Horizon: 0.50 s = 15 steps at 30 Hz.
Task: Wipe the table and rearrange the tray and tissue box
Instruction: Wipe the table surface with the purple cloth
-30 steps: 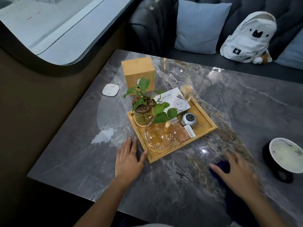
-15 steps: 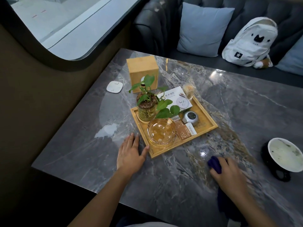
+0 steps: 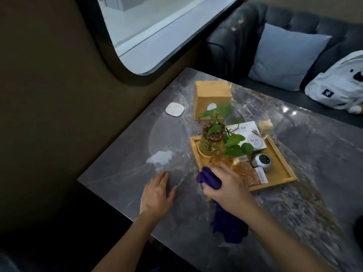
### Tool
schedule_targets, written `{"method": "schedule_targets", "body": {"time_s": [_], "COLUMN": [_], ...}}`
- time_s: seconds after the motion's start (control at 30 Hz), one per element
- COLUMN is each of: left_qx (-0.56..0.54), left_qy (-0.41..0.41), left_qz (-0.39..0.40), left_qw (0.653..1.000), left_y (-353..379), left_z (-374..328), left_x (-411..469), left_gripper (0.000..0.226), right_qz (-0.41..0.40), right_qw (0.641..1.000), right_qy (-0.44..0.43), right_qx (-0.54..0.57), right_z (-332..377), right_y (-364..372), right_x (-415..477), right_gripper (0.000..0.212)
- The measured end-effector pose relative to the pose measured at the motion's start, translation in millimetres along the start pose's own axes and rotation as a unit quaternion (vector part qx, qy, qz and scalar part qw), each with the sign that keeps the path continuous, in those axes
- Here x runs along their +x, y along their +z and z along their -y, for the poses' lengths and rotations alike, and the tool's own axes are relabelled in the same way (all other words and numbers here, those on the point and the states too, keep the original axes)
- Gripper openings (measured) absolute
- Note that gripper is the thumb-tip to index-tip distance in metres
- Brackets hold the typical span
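Observation:
A wooden tray (image 3: 285, 174) sits on the grey marble table (image 3: 306, 203), carrying a potted plant (image 3: 213, 140), an amber glass bowl (image 3: 228, 163), a white box, a small grey clock and packets. Behind it stands the wooden tissue box (image 3: 213, 99). My right hand (image 3: 228, 185) is shut on a dark blue cloth (image 3: 228, 226), pressed to the table at the tray's near left corner. My left hand (image 3: 157, 195) lies flat on the table, fingers apart, left of the cloth.
A white square pad (image 3: 174, 109) lies near the table's left edge by the wall. A dark sofa with a blue cushion (image 3: 284, 57) and a white backpack (image 3: 335, 85) runs behind the table. A window is at the upper left.
My right hand has swept the cloth leftwards across the table to the tray's near corner. My left hand stays flat, left of the tray. The view has turned left; the cup has left the frame.

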<state>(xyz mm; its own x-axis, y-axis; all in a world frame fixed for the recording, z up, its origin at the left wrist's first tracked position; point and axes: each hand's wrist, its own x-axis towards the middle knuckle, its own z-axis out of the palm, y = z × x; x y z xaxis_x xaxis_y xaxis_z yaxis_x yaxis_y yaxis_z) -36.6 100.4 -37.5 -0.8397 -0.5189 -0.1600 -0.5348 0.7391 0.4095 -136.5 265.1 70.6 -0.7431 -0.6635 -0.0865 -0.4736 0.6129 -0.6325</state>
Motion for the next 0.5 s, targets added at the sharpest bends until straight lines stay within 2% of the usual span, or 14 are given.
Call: {"method": "schedule_targets", "body": {"time_s": [0.17,0.33,0.5], "left_qx": [0.014,0.056,0.075], "left_qy": [-0.076,-0.101,-0.117], "left_qz": [-0.018,-0.026,0.023], "left_qw": [0.997,0.993,0.99], "left_y": [-19,-24,-23], "left_z": [36,62,65], "left_x": [4,9,9], "left_gripper": [0.061,0.07,0.077], "right_qz": [-0.02,-0.006,0.025], "right_qw": [0.997,0.993,0.985], "right_qy": [-0.07,-0.091,-0.076], "right_qx": [-0.01,-0.08,-0.156], "right_z": [39,52,34], "right_y": [20,53,82], "right_x": [66,131,160], "right_gripper": [0.023,0.031,0.043]}}
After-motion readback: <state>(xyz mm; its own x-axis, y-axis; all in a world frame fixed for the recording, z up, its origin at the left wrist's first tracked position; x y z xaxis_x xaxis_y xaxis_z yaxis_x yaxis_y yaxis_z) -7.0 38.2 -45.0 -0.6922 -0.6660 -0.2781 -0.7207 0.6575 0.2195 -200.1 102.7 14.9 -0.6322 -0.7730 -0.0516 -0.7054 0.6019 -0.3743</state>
